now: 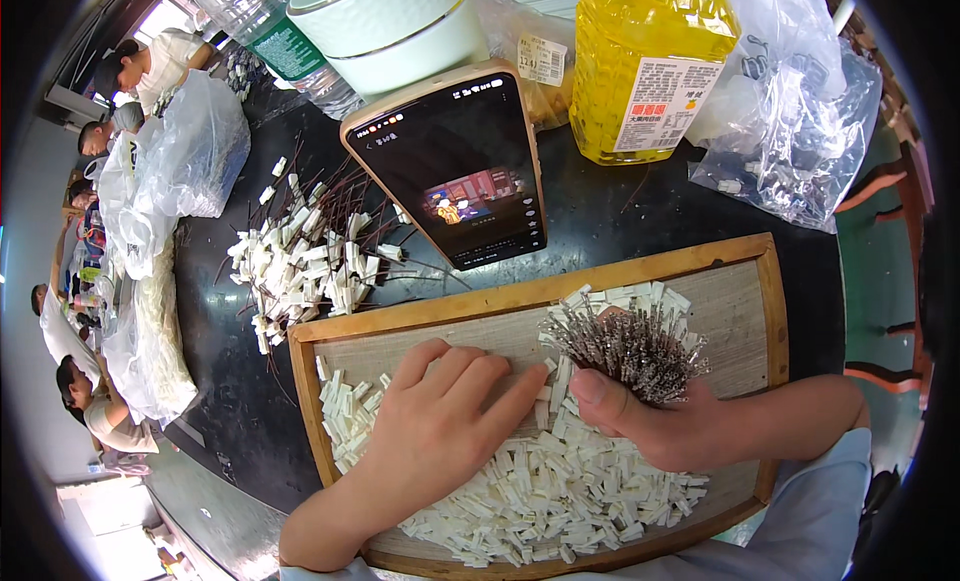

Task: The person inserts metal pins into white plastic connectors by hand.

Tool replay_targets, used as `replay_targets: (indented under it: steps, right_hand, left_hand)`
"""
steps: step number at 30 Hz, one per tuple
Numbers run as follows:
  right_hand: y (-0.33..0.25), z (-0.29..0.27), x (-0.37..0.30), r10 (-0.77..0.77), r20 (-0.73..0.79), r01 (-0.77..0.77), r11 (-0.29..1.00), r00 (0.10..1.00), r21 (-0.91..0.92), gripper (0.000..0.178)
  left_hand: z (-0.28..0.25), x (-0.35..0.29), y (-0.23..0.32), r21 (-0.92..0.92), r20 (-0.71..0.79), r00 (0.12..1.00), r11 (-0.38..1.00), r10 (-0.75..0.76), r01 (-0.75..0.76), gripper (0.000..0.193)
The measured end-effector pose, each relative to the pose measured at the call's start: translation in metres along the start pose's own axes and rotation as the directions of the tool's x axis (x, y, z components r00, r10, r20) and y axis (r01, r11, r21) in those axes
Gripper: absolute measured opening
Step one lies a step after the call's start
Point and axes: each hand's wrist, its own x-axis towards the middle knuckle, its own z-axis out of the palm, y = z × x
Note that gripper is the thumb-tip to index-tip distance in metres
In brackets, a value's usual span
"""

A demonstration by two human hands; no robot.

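Observation:
A thick bundle of thin wires with silvery metal tips is gripped in my right hand, tips fanned upward and the thumb pressed across it. My left hand reaches palm down over a wood-framed tray. Its index finger stretches toward the right hand, the tip at a few small white plastic connector housings; the other fingers bend loosely and the thumb is hidden. Many more white connector housings lie heaped in the tray below and between both hands, with some behind the wire bundle.
Beyond the tray, a phone leans on a pale green container. White connectors on brown wires lie piled left of it. A yellow-filled bottle and clear plastic bags stand right. Bags line the left; people sit beyond.

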Motion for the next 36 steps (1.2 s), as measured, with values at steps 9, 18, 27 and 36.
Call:
replay_targets:
  steps: [9, 18, 27, 36]
  right_hand:
    - [-0.005, 0.003, -0.001, 0.008, -0.009, -0.008, 0.998, 1.000, -0.057, 0.012]
    - [-0.007, -0.002, 0.001, 0.060, 0.037, -0.055, 0.991, 0.998, -0.119, 0.008]
    - [-0.011, -0.003, 0.001, 0.097, 0.082, -0.076, 0.971, 0.992, -0.227, 0.009]
    - [-0.003, -0.004, -0.002, 0.055, 0.067, -0.038, 0.973, 0.996, -0.229, 0.013]
  left_hand:
    - [0.003, 0.003, -0.002, -0.086, -0.056, 0.996, 0.993, 0.072, -0.076, 0.026]
    - [-0.007, -0.004, -0.003, -0.399, -0.062, 0.985, 0.908, -0.162, 0.125, 0.023]
    - [-0.009, -0.010, -0.020, -0.886, -0.051, 0.941, 0.450, -0.334, 0.112, 0.031]
    - [-0.010, -0.004, -0.009, -0.786, -0.089, 0.973, 0.615, -0.213, 0.063, 0.028]
